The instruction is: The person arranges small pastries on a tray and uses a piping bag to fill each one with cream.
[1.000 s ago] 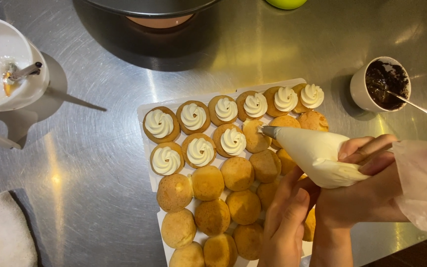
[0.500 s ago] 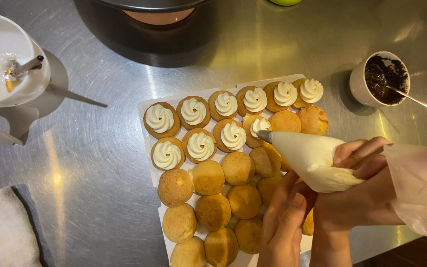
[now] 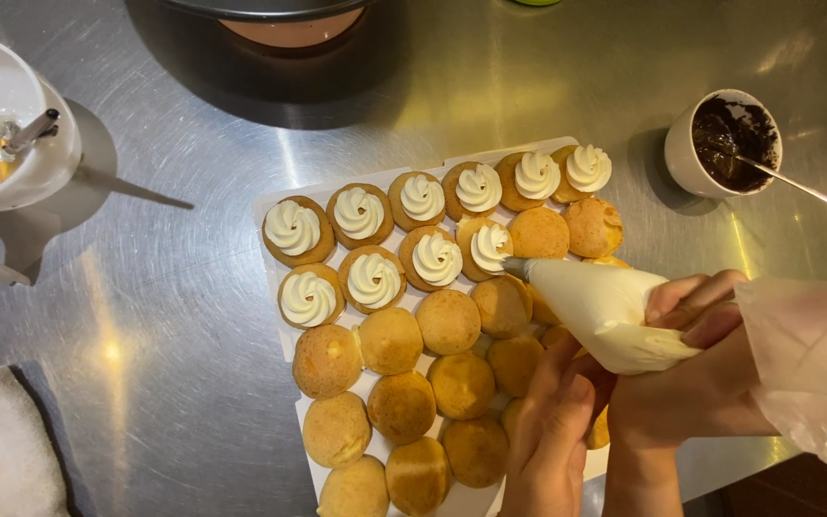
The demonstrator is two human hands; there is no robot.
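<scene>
Head view shows the right hand (image 3: 710, 373) squeezing a piping bag (image 3: 605, 311) closed-fisted, left hand (image 3: 552, 431) steadying underneath, nozzle beside a freshly topped puff (image 3: 490, 247); likely shifting onto the plain bun (image 3: 540, 233).

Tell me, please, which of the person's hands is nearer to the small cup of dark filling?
Right. The right hand grips the piping bag just below the cup; the left hand sits lower and further left.
</scene>
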